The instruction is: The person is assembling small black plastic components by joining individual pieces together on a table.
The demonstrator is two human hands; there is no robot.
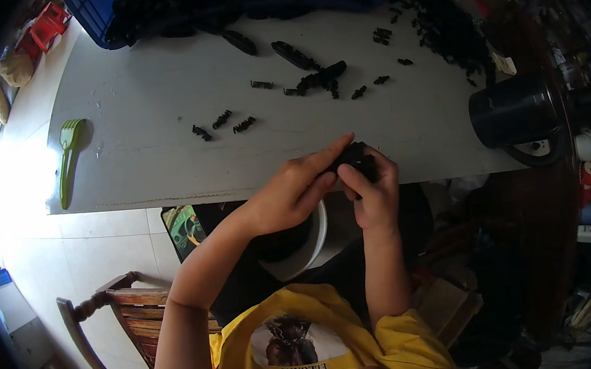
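Near the table's front edge, my left hand (292,190) and my right hand (376,194) come together around a small black plastic piece (357,154), whose exact kind I cannot make out. The right fingers curl round it with the thumb across it. My left fingers lie stretched along its other side, with the thumb pressed near it. Beyond the hands, several short black toothed pieces (244,125) lie scattered on the grey table (143,156). Longer curved black pieces (293,55) rest farther back, one touching a cluster of toothed ones (321,79).
A blue crate (93,20) full of black pieces stands at the back. More small black pieces (448,34) are heaped at the back right, beyond a dark mug (512,110). A green fork-shaped tool (71,160) lies far left. Below the edge are a white bucket rim (323,231) and a wooden chair (132,296).
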